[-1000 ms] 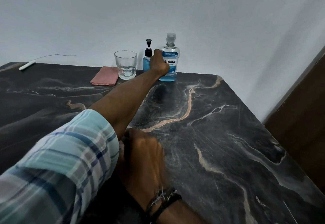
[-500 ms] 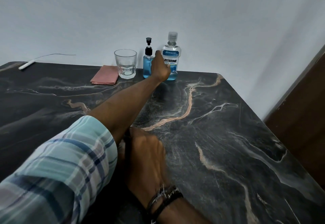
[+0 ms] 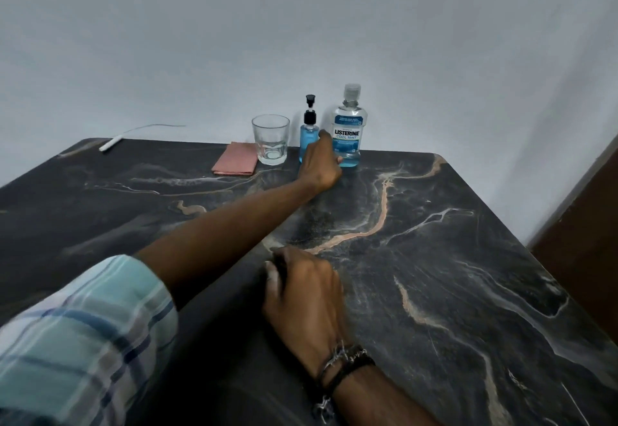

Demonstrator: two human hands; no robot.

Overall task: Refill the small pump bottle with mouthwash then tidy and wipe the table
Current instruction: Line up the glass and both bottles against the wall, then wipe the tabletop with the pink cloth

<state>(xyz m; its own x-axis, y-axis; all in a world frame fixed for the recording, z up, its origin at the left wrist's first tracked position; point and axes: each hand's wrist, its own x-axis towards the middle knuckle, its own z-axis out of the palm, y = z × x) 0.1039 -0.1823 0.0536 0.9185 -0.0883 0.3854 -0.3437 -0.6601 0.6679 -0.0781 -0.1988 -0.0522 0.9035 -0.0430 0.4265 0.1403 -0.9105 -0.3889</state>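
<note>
The mouthwash bottle [image 3: 348, 124], clear with blue liquid and a white cap, stands at the far edge of the dark marble table [image 3: 434, 258]. Just left of it stands the small pump bottle [image 3: 309, 131] with blue liquid and a black pump. My left hand [image 3: 320, 165] reaches far across the table and wraps the lower left side of the mouthwash bottle, thumb up between the two bottles. My right hand [image 3: 301, 292] rests on the table near me, fingers curled, holding nothing.
An empty clear glass [image 3: 270, 139] stands left of the pump bottle. A folded pink cloth [image 3: 235, 163] lies beside it. A white cable [image 3: 110, 143] lies at the far left corner. A wall runs behind; brown woodwork [image 3: 588, 225] stands at the right.
My left hand has slid down from the mouthwash bottle's label to its base. The bottle stays upright by the wall. My right hand has barely moved.
</note>
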